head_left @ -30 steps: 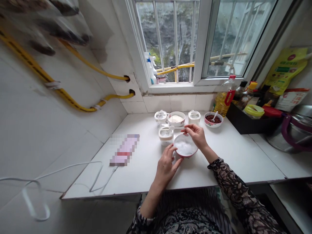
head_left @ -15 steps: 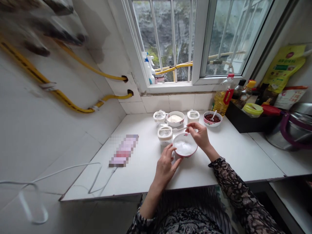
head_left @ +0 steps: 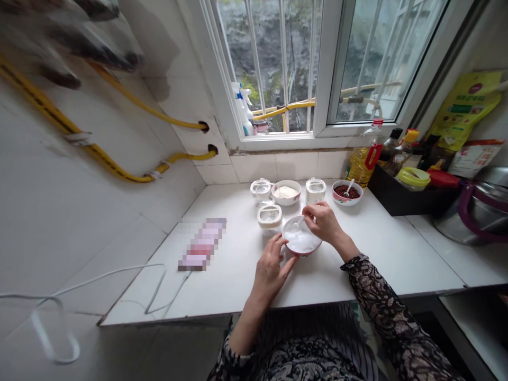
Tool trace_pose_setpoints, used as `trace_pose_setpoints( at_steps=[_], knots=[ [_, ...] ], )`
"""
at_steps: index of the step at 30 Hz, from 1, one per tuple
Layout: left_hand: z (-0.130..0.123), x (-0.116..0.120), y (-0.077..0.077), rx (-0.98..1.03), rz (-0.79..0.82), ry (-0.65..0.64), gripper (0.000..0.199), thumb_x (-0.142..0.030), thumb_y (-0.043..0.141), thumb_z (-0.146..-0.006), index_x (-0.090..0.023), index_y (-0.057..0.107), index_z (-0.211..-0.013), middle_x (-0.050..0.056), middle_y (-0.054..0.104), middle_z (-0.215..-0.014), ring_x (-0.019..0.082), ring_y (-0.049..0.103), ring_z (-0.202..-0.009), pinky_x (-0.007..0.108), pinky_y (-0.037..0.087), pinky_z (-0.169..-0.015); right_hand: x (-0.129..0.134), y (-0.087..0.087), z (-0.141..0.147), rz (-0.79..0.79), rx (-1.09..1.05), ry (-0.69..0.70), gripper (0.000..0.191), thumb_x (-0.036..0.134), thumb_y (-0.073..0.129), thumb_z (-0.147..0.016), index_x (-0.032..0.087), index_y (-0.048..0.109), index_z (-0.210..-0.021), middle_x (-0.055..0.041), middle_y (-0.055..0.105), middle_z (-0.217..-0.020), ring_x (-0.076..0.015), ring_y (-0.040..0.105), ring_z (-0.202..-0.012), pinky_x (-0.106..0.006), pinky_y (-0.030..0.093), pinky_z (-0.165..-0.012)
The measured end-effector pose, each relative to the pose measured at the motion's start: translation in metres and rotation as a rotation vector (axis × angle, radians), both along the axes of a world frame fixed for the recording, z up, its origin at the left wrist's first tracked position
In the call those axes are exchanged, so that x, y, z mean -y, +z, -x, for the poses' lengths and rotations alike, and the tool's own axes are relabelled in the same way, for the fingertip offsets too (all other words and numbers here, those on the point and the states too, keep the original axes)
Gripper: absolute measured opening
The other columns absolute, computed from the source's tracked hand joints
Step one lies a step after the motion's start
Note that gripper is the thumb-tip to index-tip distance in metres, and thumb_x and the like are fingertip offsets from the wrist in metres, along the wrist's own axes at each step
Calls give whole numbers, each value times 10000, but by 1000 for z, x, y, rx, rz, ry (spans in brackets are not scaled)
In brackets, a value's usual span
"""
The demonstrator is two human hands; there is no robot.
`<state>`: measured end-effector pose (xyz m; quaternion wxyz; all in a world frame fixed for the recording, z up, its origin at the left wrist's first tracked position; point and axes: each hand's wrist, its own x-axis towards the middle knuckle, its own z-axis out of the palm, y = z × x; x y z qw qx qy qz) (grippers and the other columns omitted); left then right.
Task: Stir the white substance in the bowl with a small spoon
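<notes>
A bowl (head_left: pixel 303 253) with white powder (head_left: pixel 302 239) stands near the counter's front edge. My left hand (head_left: pixel 272 267) grips its left side, fingers at the rim and thumb at the base. In my right hand (head_left: pixel 323 222), pinched between the fingers, is a small white spoon (head_left: pixel 298 222), its tip down in the bowl over the powder. A lidded jar (head_left: pixel 269 219) stands just left of the bowl. Behind are another jar (head_left: pixel 261 190), a bowl of pale powder (head_left: pixel 286 192), a third jar (head_left: pixel 315 190), and a bowl of dark red grains (head_left: pixel 347 193) with a spoon in it.
A phone with blurred screen (head_left: pixel 203 245) lies at the left on the counter (head_left: pixel 234 286), its white cable trailing left. At the back right are an oil bottle (head_left: pixel 363 159), a black condiment box (head_left: pixel 397 196) and a steel pot (head_left: pixel 456 222). A barred window is behind.
The spoon in my right hand has gone from above the bowl's back rim, beside the near jar, down into the bowl. My left hand still holds the bowl.
</notes>
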<state>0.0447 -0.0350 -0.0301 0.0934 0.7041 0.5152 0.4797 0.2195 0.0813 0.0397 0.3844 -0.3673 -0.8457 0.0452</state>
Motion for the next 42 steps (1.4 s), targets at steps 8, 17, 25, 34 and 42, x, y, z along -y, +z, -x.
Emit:
trace_pose_setpoints(
  at_steps=[8,17,25,34,42],
  knots=[
    [1,-1,-1,9,-4,-2,318,-255,649,-879,-226,553,-1181,129,577,-1299,245,661,-1075,319,656,-678,-3,-4,5,333,-232,-69,151,126,505,-719,208,626,-679,14,647,-558,-155,605,-579,-284,473,-705],
    [0,0,0,1,-8,8,310,-248,642,-883,-231,553,-1179,123,583,-1295,244,666,-1077,314,656,-680,-5,-1,4,669,-567,-74,116,184,502,-620,199,617,-617,29,605,-466,-139,570,-482,-246,464,-549],
    [0,0,-1,16,14,6,314,-246,642,-882,-231,548,-1181,124,572,-1308,251,656,-1096,322,656,-687,-13,2,-2,860,-784,-14,103,208,528,-549,180,625,-564,11,597,-426,-117,525,-426,-232,463,-495],
    [0,-1,-1,3,22,5,337,-239,654,-871,-238,541,-1188,125,567,-1330,254,651,-1126,321,656,-692,-12,1,4,839,-864,62,96,247,626,-593,176,645,-655,-19,683,-535,-144,616,-504,-262,523,-545],
    [0,-1,0,-29,19,16,357,-211,662,-860,-224,542,-1196,137,572,-1339,256,656,-1133,326,652,-722,6,-5,30,488,-660,139,209,399,604,-855,201,631,-914,-68,757,-868,-185,715,-759,-323,572,-719]
  ],
)
